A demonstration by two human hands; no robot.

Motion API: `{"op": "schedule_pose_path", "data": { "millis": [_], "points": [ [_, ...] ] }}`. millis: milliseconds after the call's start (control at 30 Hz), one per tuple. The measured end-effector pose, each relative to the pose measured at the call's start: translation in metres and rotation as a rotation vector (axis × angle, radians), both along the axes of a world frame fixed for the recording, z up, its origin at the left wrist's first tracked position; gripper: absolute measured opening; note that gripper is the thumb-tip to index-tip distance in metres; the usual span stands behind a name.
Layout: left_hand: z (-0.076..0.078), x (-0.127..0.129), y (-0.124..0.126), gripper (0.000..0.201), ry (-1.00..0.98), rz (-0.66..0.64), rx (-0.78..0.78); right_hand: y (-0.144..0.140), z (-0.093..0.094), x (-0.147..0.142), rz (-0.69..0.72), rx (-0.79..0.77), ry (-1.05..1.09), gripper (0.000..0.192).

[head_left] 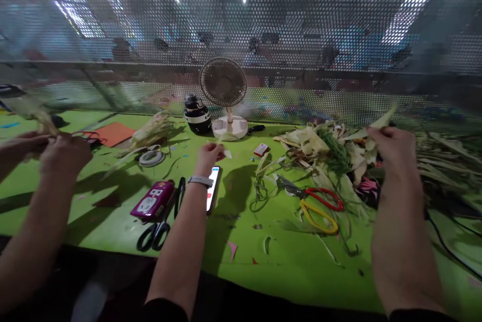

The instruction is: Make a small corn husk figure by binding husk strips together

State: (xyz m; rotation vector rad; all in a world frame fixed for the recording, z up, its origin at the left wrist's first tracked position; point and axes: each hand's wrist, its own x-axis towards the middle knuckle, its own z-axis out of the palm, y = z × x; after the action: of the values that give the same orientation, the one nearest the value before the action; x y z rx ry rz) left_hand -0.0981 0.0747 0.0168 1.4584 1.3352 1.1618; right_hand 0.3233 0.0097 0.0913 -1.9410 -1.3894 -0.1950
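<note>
Pinching a small pale leaf strip (227,152), left hand (209,155) hovers mid-worktop (286,256); right hand (391,148) grips a long husk leaf (380,123) over the far-right husk pile (327,148).

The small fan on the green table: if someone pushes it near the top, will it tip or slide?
The fan probably tips easily: its wide head sits high on a thin stem. The round base looks small, so a low push would likely slide it across the green table.

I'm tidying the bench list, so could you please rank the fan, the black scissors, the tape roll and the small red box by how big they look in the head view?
Largest to smallest:
1. fan
2. black scissors, though nearer the camera
3. tape roll
4. small red box
</note>
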Motion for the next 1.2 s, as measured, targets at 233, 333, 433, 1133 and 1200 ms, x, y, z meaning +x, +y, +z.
{"op": "schedule_pose_path", "data": {
  "millis": [233,333,433,1133,1200],
  "points": [
    [-0.003,0.063,-0.026,0.024,-0.311,-0.336,-0.354,-0.013,-0.015,-0.109,0.860,-0.438,0.746,0.033],
    [-0.006,0.080,-0.036,0.035,-0.407,-0.432,-0.420,-0.007,-0.035,-0.154,0.916,-0.474,0.714,0.033],
    [-0.007,0.083,-0.039,0.037,-0.399,-0.433,-0.423,0.000,-0.045,-0.163,0.839,-0.344,0.718,0.034],
    [0.003,0.087,-0.049,0.025,-0.480,-0.621,-0.540,0.012,-0.057,-0.141,0.928,-0.444,0.634,0.035],
    [0.003,0.088,-0.049,0.027,-0.488,-0.598,-0.536,0.010,-0.057,-0.144,0.978,-0.439,0.640,0.032]
  ]
}}
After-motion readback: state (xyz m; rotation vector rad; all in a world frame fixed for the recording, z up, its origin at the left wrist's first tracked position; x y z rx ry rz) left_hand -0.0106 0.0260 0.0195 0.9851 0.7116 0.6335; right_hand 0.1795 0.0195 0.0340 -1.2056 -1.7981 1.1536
